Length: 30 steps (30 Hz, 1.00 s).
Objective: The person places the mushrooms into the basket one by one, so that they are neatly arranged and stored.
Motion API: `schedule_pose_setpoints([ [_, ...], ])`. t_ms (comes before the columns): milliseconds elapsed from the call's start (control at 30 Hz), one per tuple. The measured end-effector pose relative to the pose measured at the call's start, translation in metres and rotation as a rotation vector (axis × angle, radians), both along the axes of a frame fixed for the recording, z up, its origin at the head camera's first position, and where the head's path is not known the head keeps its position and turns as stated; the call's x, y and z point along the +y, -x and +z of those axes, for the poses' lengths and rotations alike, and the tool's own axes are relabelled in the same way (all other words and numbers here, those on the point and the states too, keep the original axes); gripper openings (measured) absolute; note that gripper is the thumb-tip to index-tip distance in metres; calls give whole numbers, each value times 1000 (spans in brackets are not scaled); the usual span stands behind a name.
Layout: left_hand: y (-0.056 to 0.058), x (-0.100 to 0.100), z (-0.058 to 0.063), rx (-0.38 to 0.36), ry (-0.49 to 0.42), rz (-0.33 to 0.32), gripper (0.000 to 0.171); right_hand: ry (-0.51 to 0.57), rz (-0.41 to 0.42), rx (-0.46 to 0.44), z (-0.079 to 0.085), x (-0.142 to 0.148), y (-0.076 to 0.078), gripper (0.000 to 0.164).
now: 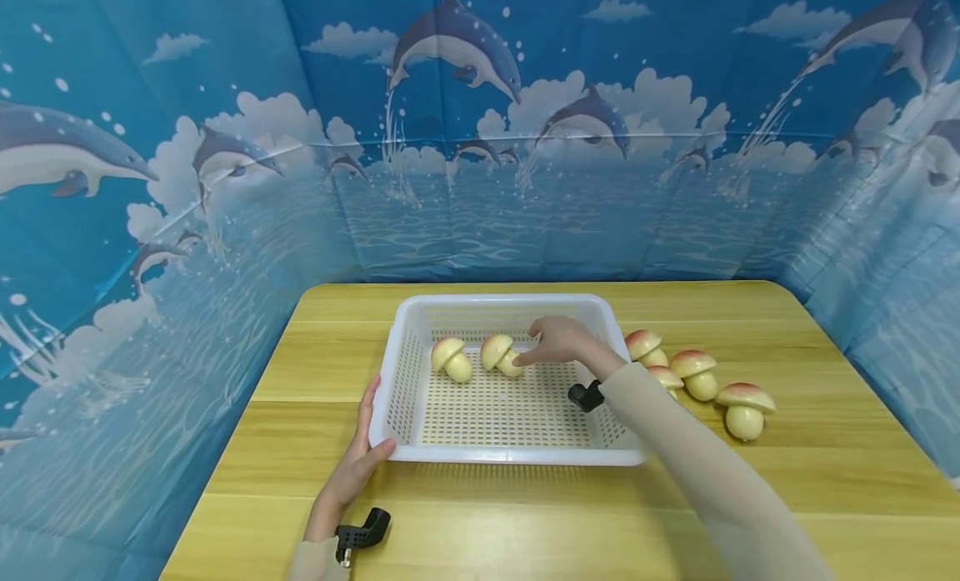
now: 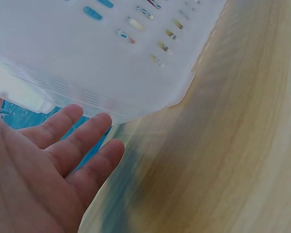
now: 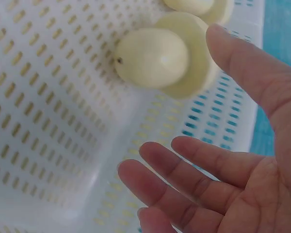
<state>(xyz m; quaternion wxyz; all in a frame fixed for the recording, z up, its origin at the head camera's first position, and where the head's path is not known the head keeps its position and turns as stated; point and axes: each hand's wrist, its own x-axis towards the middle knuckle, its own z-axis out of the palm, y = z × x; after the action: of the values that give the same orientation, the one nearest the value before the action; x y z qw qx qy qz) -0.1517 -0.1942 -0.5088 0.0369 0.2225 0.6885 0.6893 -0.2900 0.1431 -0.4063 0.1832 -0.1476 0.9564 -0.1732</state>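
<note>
Two cream mushroom models with reddish caps lie in a white perforated plastic basket [image 1: 510,456]. My right hand [image 1: 558,339] hovers inside the basket, fingers spread and apart. Its thumb is beside the right-hand mushroom [image 1: 496,353]; in the right wrist view that mushroom [image 3: 153,58] lies by the thumb tip, and the palm [image 3: 262,194] holds nothing. The other mushroom [image 1: 452,359] lies to its left. At the basket's front left corner is my left hand [image 1: 352,468], thumb at the rim. In the left wrist view its fingers [image 2: 82,141] extend loosely beside the outer wall.
Several more mushroom models [image 1: 745,410] lie on the wooden table [image 1: 480,531], right of the basket, partly behind my right sleeve [image 1: 697,456]. A blue dolphin-print curtain [image 1: 465,214] stands behind the table and along its sides.
</note>
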Motion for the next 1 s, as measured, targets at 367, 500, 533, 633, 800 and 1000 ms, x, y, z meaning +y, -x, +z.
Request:
schedule_pose_setpoints([
  [367, -1, 0, -1, 2, -12, 3, 84, 135, -48, 55, 23, 25, -6, 75],
  [500, -1, -1, -2, 2, -9, 11, 84, 207, -84, 92, 32, 34, -10, 72],
  [533, -1, -1, -2, 1, -9, 13, 84, 220, -94, 103, 34, 37, -11, 72],
  [633, 0, -1, -2, 1, -9, 9, 84, 257, -126, 137, 40, 45, -14, 73],
  [800, 0, 0, 0, -1, -16, -8, 84, 328, -194, 201, 49, 64, -22, 74],
  [1000, -1, 1, 1, -10, -22, -5, 85, 407, -262, 262, 58, 88, -38, 74],
])
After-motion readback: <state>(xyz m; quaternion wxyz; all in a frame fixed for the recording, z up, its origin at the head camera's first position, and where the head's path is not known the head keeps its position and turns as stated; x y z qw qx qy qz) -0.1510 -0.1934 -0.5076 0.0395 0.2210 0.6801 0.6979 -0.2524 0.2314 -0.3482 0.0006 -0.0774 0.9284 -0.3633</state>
